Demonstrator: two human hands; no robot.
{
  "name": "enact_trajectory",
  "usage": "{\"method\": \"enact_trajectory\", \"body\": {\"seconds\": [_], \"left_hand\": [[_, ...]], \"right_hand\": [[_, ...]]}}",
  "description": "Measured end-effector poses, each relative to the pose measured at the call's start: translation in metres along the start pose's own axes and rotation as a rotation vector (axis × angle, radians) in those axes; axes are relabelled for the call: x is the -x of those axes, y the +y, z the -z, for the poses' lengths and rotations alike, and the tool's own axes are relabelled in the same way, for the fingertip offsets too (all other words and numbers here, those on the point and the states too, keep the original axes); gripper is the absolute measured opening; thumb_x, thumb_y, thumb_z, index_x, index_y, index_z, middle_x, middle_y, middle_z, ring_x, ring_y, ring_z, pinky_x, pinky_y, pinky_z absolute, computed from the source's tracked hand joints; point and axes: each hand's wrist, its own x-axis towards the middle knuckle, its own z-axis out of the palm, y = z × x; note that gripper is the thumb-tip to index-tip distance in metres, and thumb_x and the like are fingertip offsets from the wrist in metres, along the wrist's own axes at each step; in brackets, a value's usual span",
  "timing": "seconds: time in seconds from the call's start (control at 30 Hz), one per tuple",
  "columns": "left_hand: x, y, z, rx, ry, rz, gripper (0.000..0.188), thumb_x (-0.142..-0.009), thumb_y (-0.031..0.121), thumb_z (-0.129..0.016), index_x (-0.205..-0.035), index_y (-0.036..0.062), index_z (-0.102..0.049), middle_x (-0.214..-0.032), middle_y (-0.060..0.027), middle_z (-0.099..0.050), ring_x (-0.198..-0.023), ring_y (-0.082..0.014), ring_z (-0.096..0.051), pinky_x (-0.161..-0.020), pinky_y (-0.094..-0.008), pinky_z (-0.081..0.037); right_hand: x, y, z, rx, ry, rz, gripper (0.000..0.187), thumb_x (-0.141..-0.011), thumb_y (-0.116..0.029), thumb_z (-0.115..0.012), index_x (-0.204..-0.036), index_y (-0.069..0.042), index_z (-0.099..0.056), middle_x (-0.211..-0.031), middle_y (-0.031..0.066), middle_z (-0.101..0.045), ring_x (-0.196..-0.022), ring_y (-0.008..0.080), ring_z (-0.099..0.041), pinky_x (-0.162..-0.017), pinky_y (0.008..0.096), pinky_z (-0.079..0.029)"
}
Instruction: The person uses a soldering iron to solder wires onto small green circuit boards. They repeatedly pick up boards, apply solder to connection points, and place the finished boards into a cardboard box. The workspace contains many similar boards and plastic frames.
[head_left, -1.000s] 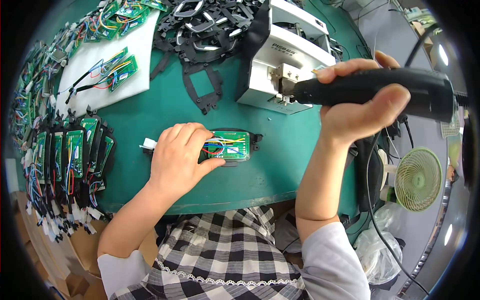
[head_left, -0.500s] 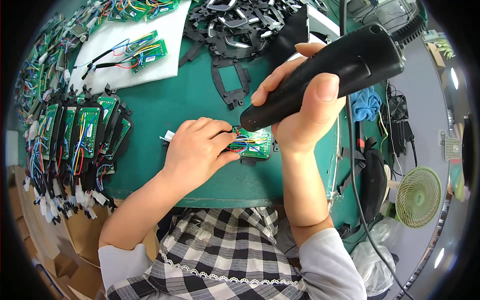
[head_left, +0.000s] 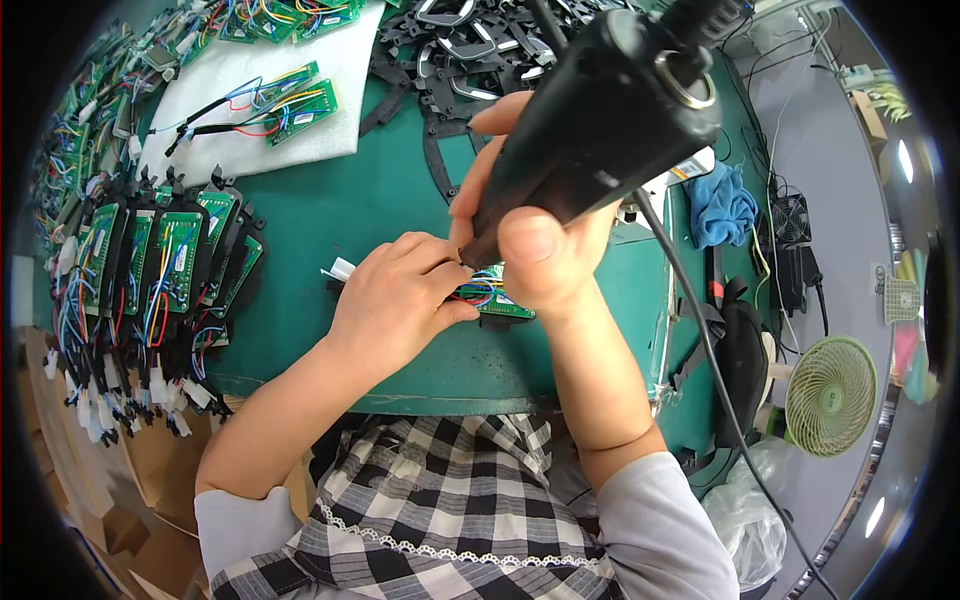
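A black corded electric screwdriver (head_left: pixel 590 120) is gripped in my right hand (head_left: pixel 556 262), fingers wrapped round its body and thumb along the near side. It slants down to the left, and its lower end is over the left part of a green circuit board (head_left: pixel 510 308). The tip itself is hidden. Coloured wires cross this board, which sits on a black frame on the green table. My left hand (head_left: pixel 392 300) is closed at the board's left edge, thumb and fingers bent round the wires and edge. A white connector (head_left: pixel 341 269) sticks out beyond that hand.
Finished-looking boards in black frames (head_left: pixel 178 262) stand stacked at the left. Two wired boards (head_left: pixel 303 112) lie on white foam (head_left: pixel 345 60). Black frames (head_left: pixel 450 60) are heaped at the back. A blue cloth (head_left: pixel 722 205), the tool's cord (head_left: pixel 700 350) and a green fan (head_left: pixel 831 397) are right.
My right hand has moved left and tipped the screwdriver more upright, bringing its lower end to the board's left part beside my left fingers. The left hand has stayed nearly still.
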Motion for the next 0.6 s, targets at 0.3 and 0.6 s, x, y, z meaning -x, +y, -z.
{"method": "enact_trajectory", "body": {"seconds": [0.3, 0.6], "left_hand": [[-0.001, -0.007, 0.001, -0.011, -0.005, -0.045, 0.029, -0.066, 0.022, -0.077, -0.089, 0.0057, -0.069, -0.098, -0.0024, -0.064, -0.093, -0.0230, -0.060, -0.080, -0.0367, -0.044], [-0.005, -0.017, -0.005, -0.024, 0.042, -0.076, 0.017, -0.071, 0.018, -0.075, -0.083, 0.0073, -0.069, -0.090, -0.0015, -0.065, -0.087, -0.0207, -0.060, -0.076, -0.0344, -0.043]], "right_hand": [[-0.024, -0.050, 0.076, 0.131, 0.501, 0.235, 0.075, -0.087, -0.063, -0.044, -0.108, 0.008, -0.042, -0.056, 0.0135, -0.057, -0.043, 0.0189, -0.057, -0.044, 0.0266, -0.046], [-0.029, -0.050, 0.103, 0.446, 0.417, 0.281, 0.084, -0.086, -0.069, -0.043, -0.109, 0.012, -0.039, -0.059, 0.0128, -0.056, -0.047, 0.0220, -0.059, -0.047, 0.0282, -0.048]]}}
